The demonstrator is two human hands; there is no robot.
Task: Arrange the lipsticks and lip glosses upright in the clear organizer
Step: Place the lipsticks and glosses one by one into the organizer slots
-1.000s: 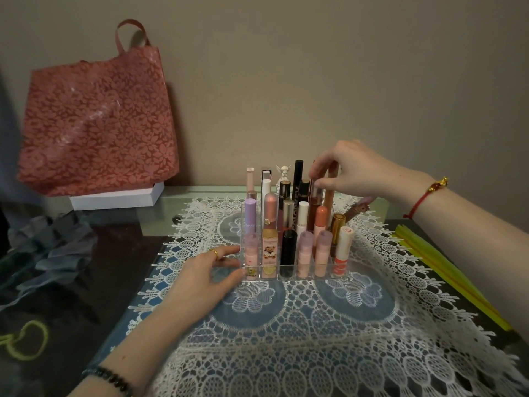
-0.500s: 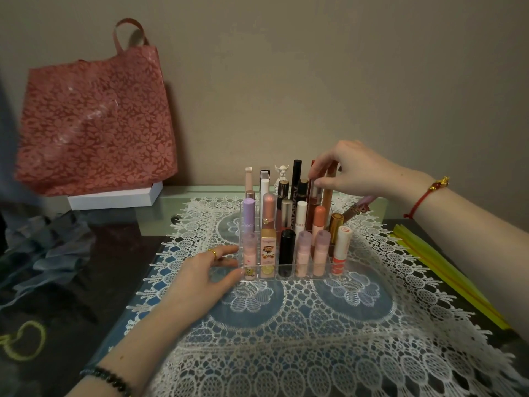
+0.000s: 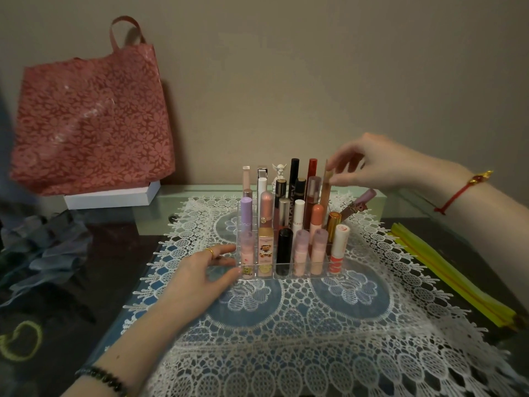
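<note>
The clear organizer point(image 3: 286, 275) stands mid-table on a lace mat point(image 3: 286, 339), packed with upright tubes. The left hand point(image 3: 197, 279) rests flat-fingered against its left wall. The right hand point(image 3: 369, 164) pinches a tan gloss point(image 3: 325, 193) at the far right, just beside a leaning pink-capped gloss point(image 3: 357, 204). Yellow strips point(image 3: 446, 276) lie right, and a red bag point(image 3: 91, 118) stands far left.

Plain beige wall point(image 3: 315, 67), dim light. Dark glossy worktop point(image 3: 94, 270), white lace cloth point(image 3: 315, 339) spread across. Red floral tote bag point(image 3: 91, 118) atop white box point(image 3: 111, 197), rear left. Yellow strips point(image 3: 446, 279) along right edge.
</note>
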